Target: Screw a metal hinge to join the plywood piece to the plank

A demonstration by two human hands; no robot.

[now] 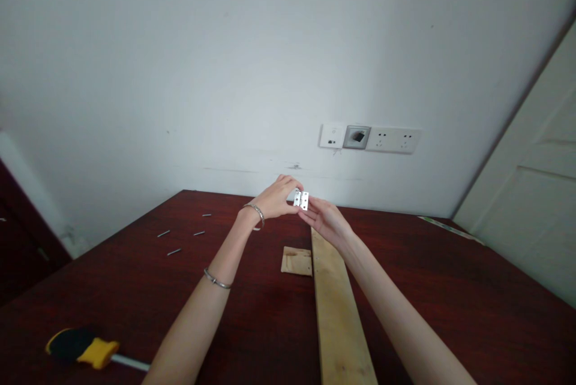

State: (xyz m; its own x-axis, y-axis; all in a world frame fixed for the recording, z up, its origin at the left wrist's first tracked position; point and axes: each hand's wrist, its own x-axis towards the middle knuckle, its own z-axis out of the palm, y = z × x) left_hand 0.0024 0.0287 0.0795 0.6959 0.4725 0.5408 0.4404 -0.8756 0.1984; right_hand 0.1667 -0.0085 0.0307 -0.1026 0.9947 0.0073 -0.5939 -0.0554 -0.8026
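Observation:
A small silver hinge [301, 199], unfolded so that both leaves with their screw holes show, is held up above the far part of the table. My left hand [275, 198] grips its left leaf between thumb and fingers. From the right, my right hand [327, 220] pinches the other leaf at its edge. Below my right hand a long wooden board [335, 301] lies on the table, running toward me. Against the board's left side is a small flat square piece of wood [296, 260].
On the dark red table [252, 325], several screws or nails [174, 251] lie at the left. A yellow and black screwdriver [85, 348] lies at the near left, its shaft partly behind my left forearm. A white wall with sockets [389, 140] stands behind; a strip [450, 229] lies far right.

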